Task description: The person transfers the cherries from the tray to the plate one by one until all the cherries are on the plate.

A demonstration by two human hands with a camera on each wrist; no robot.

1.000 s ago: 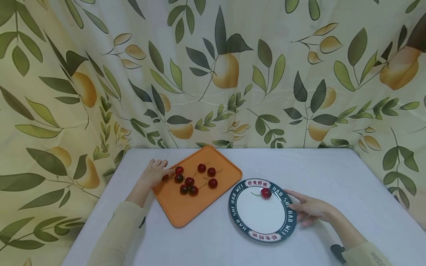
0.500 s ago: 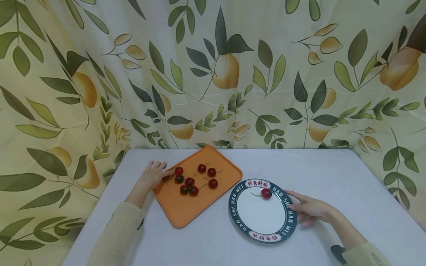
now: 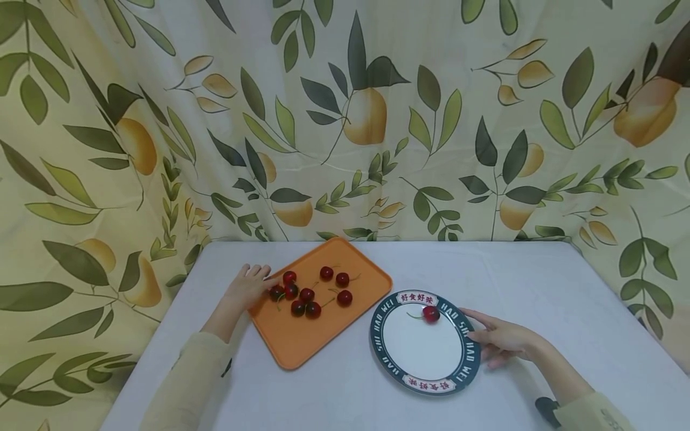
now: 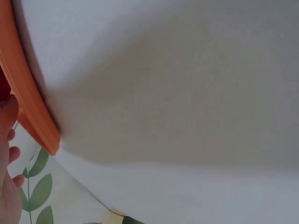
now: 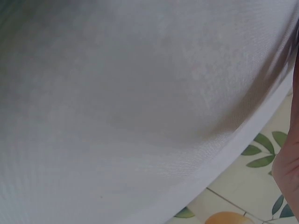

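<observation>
My left hand (image 3: 247, 288) is at the left edge of the orange tray (image 3: 293, 353), fingers reaching over its rim. A fingertip meets a dark red cherry (image 3: 276, 292) in the tray; the left wrist view shows only a sliver of that cherry (image 4: 3, 84) by the fingertip. Several more cherries with stems lie close by, among them a bright red cherry (image 3: 289, 277). On the right, my right hand (image 3: 505, 337) holds the rim of a white plate (image 3: 423, 347) with a dark green border, thumb on the rim, other fingers partly hidden. One cherry (image 3: 431, 314) lies on the plate.
Tray and plate stand side by side on a table with a white cloth (image 3: 323, 401). Behind the table's far edge hangs a curtain (image 3: 345, 179) printed with fruit and leaves. The plate is slightly apart from the tray's right corner.
The cherry by my left fingertips has shifted a little right and toward me, and more of it shows. A neighbouring cherry moved slightly too. My right hand and the plate stay put.
</observation>
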